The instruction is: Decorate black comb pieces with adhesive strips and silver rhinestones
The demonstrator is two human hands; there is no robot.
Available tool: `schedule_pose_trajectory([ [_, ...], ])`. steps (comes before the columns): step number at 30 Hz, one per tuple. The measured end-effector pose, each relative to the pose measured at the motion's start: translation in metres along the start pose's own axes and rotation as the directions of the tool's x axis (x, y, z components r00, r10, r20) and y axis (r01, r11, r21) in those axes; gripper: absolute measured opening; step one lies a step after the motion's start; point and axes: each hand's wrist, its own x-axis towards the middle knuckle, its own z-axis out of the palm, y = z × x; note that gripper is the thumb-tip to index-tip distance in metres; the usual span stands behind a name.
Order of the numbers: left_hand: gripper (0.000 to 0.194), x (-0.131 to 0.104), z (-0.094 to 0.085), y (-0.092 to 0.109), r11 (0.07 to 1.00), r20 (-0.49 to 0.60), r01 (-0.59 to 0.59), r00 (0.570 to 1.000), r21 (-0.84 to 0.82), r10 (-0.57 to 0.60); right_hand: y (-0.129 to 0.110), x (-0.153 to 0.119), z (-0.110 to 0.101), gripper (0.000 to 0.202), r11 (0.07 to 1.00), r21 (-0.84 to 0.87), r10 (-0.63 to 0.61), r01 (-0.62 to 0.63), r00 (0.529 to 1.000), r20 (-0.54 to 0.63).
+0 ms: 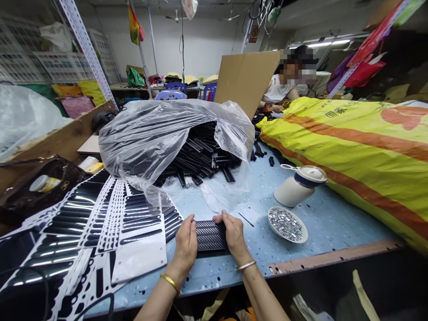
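Between my hands lies a row of black plastic strips (211, 236) with a crisscross pattern on top, side by side at the table's near edge. My left hand (187, 238) presses on their left ends, fingers closed. At the right ends my right hand (233, 235) grips in the same way, thumb and fingers together. The undersides of the strips are hidden. Just beyond, a clear plastic bag (143, 133) spills a heap of similar black plastic pieces (197, 154). A thin dark rod (246, 219) rests on the table right of my right hand.
Sheets of black stickers (140, 223) cover the left side. On the right stand a bowl of small metal pieces (286, 224) and a white lidded jar (296, 189). A large yellow sack (351, 138) borders the blue table (247, 263). Behind a cardboard sheet (245, 80) sits another person (279, 91).
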Motion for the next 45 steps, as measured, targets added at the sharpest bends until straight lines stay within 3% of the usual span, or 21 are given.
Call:
schedule_pose_trajectory([
  [6,0.039,0.0,0.005,-0.005,0.995,-0.07,-0.099,0.993,0.013,0.1,-0.002,0.002,-0.004,0.06,0.998,-0.052,-0.02,0.023,0.999,0.051],
  [10,0.038,-0.006,0.006,-0.009,0.997,-0.056,-0.081,0.995,-0.003,0.08,-0.004,0.007,-0.012,0.053,0.984,-0.149,-0.068,0.092,0.985,0.159],
  [16,0.043,-0.012,0.011,-0.017,0.999,-0.074,-0.025,0.997,-0.027,0.023,-0.01,0.064,-0.013,0.026,0.897,-0.393,-0.115,0.203,0.965,0.235],
  [19,0.043,-0.014,0.016,-0.02,0.999,-0.111,-0.002,0.994,-0.036,-0.002,-0.018,0.105,0.005,0.014,0.827,-0.508,-0.116,0.242,0.957,0.267],
  [22,0.041,-0.016,0.019,-0.023,0.999,-0.13,-0.026,0.991,-0.031,0.021,-0.027,0.141,0.035,0.014,0.762,-0.59,-0.101,0.266,0.95,0.297],
  [26,0.04,-0.015,0.021,-0.028,0.995,-0.16,-0.098,0.983,-0.011,0.095,-0.034,0.163,0.067,0.018,0.719,-0.64,-0.063,0.27,0.943,0.326],
  [29,0.04,-0.015,0.02,-0.03,0.994,-0.181,-0.106,0.978,-0.001,0.104,-0.035,0.162,0.058,0.008,0.736,-0.63,-0.039,0.25,0.943,0.329],
  [33,0.039,-0.014,0.014,-0.024,0.997,-0.17,-0.077,0.983,-0.015,0.073,-0.033,0.143,0.01,0.006,0.824,-0.538,0.009,0.179,0.945,0.327],
  [37,0.042,-0.01,0.006,-0.016,0.997,-0.07,-0.017,0.997,-0.069,0.012,-0.032,0.111,-0.031,0.023,0.932,-0.362,0.111,0.03,0.926,0.36],
  [40,0.043,-0.005,0.0,-0.012,0.989,-0.055,0.071,0.995,-0.129,-0.078,-0.032,0.086,-0.04,0.034,0.97,-0.236,0.154,-0.058,0.898,0.413],
  [45,0.043,0.009,-0.02,-0.006,0.927,-0.032,0.201,0.974,-0.317,-0.222,-0.027,0.063,-0.035,0.03,0.98,-0.177,0.169,-0.091,0.849,0.501],
])
